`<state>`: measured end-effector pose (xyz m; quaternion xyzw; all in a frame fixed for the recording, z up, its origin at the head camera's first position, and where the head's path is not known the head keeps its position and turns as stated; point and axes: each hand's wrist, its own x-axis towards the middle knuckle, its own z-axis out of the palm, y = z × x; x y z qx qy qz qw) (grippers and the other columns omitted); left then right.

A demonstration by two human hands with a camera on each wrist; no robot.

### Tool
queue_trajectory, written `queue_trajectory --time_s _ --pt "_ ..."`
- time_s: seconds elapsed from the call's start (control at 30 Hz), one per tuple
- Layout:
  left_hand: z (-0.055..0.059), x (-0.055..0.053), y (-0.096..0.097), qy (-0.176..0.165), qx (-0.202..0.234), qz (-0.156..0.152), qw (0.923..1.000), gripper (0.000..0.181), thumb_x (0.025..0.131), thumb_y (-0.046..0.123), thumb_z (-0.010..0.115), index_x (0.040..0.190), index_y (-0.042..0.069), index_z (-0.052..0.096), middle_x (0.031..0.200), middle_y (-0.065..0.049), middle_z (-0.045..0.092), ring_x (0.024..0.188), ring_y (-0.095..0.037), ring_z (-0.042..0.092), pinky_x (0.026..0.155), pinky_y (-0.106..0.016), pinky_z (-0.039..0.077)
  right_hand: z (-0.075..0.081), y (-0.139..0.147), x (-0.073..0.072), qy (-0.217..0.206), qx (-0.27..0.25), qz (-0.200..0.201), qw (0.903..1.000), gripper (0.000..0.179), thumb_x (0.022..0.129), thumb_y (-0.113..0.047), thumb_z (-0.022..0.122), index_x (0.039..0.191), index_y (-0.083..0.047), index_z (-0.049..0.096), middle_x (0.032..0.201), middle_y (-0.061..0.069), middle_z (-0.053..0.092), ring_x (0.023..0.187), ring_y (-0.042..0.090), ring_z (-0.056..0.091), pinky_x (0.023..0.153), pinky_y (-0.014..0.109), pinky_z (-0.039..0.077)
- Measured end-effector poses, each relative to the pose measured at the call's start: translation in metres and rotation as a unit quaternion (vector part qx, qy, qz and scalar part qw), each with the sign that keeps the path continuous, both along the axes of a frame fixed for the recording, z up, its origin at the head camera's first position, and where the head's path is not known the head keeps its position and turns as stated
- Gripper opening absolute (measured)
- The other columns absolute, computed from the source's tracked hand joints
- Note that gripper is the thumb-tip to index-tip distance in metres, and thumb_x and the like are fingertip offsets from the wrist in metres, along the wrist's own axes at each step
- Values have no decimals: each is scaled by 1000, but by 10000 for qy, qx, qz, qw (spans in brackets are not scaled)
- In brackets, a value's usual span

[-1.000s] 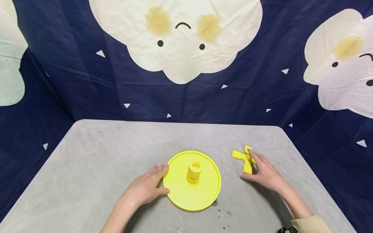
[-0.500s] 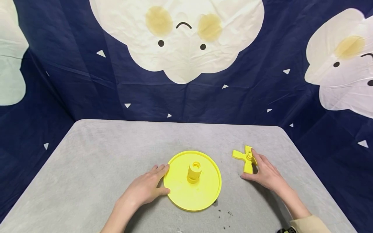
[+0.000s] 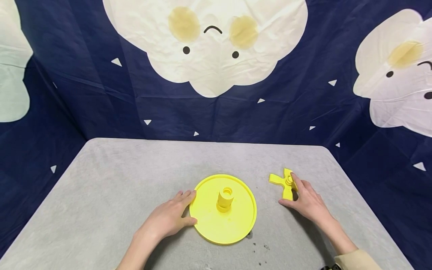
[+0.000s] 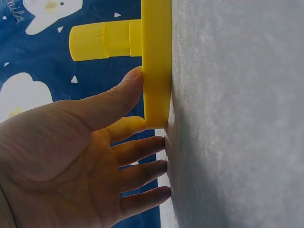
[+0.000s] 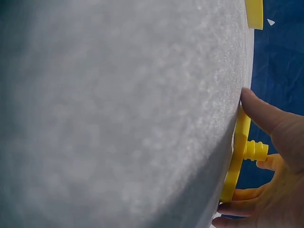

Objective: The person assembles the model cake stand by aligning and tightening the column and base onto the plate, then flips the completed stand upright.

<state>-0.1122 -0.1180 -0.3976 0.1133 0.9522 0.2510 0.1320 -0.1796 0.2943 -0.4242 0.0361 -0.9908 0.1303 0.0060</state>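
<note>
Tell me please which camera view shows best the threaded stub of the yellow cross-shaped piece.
The right wrist view: the threaded stub stands out in profile, its ridges clear against the blue cloth. The head view shows it small, from above, by the right hand; the left wrist view does not show it.

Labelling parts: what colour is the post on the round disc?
The post is yellow; the left wrist view shows best.

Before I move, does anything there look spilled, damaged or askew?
Dark specks on the gray tabletop, to the lower right of the yellow rimmed disc in the head view, mar the otherwise pale surface; debris or stains, I can't tell. The disc lies flat, its hollow post upright.
</note>
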Motion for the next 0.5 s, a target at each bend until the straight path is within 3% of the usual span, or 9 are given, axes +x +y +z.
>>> queue_trajectory --time_s 0.5 --pt "0 -1 1 -63 -16 11 10000 76 81 38 71 145 14 38 151 -8 38 142 -32 30 114 -53 31 1 -1 1 -23 -60 -271 9996 107 68 -59 75 145 -2 29 132 34 42 115 52 48 86 65 43"
